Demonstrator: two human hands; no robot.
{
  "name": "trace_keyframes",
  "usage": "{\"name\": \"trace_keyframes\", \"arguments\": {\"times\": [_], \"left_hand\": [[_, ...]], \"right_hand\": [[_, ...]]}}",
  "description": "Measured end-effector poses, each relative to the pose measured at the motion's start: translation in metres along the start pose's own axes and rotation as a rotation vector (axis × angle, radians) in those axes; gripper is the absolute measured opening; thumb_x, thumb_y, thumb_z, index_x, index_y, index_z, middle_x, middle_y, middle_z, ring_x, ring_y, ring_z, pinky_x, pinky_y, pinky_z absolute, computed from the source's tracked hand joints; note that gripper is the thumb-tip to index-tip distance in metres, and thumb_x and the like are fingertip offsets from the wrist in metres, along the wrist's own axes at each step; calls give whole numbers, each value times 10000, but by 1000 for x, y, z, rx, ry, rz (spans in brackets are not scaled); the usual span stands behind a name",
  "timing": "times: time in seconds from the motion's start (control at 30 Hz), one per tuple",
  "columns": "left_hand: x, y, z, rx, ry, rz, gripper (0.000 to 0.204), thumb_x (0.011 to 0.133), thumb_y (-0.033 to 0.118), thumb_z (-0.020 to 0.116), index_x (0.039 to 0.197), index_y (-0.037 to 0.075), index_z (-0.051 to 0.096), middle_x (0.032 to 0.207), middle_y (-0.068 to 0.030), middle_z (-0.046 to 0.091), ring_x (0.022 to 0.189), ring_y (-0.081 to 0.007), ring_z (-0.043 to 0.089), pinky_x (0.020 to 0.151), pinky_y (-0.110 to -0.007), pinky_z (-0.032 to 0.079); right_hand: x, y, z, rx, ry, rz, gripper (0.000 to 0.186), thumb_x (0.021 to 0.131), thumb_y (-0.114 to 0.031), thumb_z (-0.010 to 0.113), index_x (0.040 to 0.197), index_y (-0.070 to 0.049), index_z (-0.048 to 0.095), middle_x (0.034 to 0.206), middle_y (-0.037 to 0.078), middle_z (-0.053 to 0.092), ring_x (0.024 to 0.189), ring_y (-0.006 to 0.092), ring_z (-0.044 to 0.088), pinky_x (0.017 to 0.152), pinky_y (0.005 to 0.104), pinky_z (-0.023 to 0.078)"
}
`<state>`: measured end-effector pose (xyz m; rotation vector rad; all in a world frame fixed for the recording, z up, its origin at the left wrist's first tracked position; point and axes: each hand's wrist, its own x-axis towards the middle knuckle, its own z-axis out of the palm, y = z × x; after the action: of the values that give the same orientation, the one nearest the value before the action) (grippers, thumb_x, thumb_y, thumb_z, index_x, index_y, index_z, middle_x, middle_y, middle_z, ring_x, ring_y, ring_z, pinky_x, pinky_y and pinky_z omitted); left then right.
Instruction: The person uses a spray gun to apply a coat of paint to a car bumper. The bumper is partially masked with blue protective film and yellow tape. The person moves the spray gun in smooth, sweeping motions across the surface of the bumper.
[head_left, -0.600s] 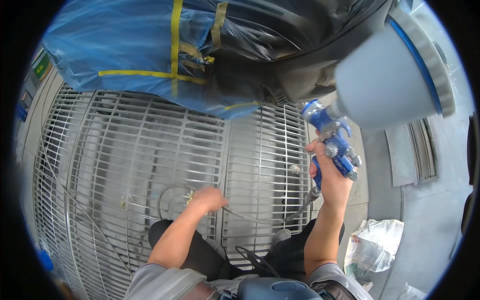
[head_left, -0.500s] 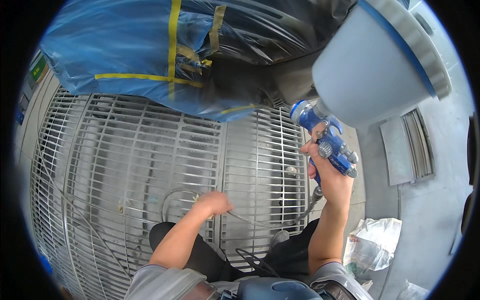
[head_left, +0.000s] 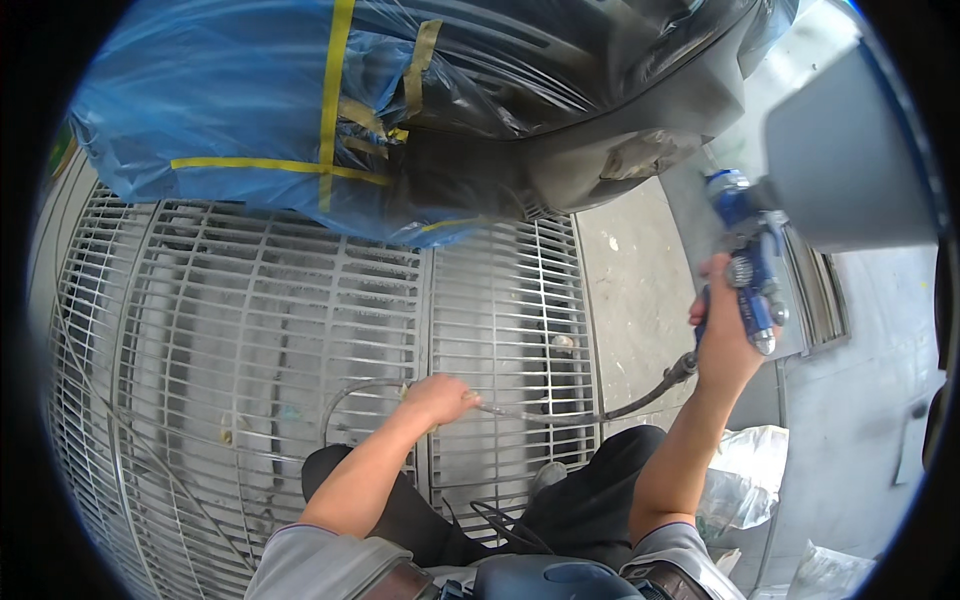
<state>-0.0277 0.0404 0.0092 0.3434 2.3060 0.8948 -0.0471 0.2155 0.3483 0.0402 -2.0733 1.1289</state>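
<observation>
My right hand (head_left: pixel 730 340) is closed on a blue spray gun (head_left: pixel 737 208) with silver knobs and a large pale cup (head_left: pixel 845 150), raised at the right. A grey hose (head_left: pixel 645 400) runs from the gun's handle down across the grating toward my left hand (head_left: pixel 437 398), which is closed around it. Above and ahead is a vehicle's dark bumper (head_left: pixel 560 170) with translucent plastic and blue sheeting (head_left: pixel 220 120) over the body, held with yellow tape (head_left: pixel 260 165). The gun is just right of the bumper's corner.
A metal grating (head_left: pixel 200 330) covers the floor beneath me, edged by a concrete strip (head_left: pixel 625 260). At the right are grey flooring (head_left: pixel 860 380), stacked sheets (head_left: pixel 815 295) and crumpled paper (head_left: pixel 745 470). A loose line (head_left: pixel 165 470) lies over the grating at left.
My right hand has carried the spray gun to the right, and my left hand has shifted slightly right with the hose. The vehicle and floor sit further left in view.
</observation>
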Motion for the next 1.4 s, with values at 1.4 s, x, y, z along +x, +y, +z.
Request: {"name": "trace_keyframes", "arguments": {"times": [1.4], "left_hand": [[-181,40,-32,146,1233,-440,226,912,234,810,1068,82,751,938,-119,640,805,-356,676,696,-451,537]], "right_hand": [[-233,190,208,830,-451,306,186,1071,-202,657,1189,-61,681,992,5,700,644,75,571,573,264,467]]}}
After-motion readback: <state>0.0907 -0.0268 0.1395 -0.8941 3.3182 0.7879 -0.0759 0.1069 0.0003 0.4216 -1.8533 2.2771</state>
